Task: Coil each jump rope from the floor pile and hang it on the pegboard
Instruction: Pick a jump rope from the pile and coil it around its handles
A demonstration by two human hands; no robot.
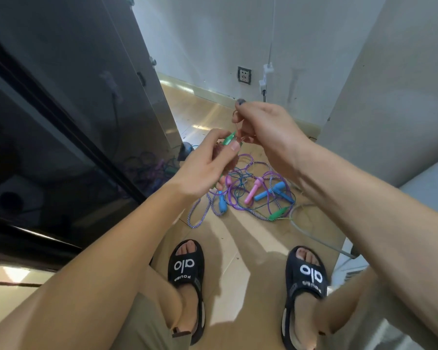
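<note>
Motion-blurred pink jump rope [238, 137], coils indistinct, held chest-high: left hand [208, 168] curled around its green handle [229, 140], right hand [266, 130] at two o'clock pinching thin cord; floor pile [250, 195] of glossy purple, braided and plastic-handled ropes at twelve o'clock from black sandals [187, 274].

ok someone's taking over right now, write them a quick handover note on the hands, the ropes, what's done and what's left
Left hand: grips a green handle with a bunched pinkish rope.
Right hand: pinches a loop of that same rope just above the left hand.
Floor pile: tangled purple, striped and blue ropes, with pink, blue and green handles, ahead of the sandals.
Done: one rope lifted and partly coiled.
Left: finish this coil, hang it, then coil the pile. The pegboard is not in view.
</note>
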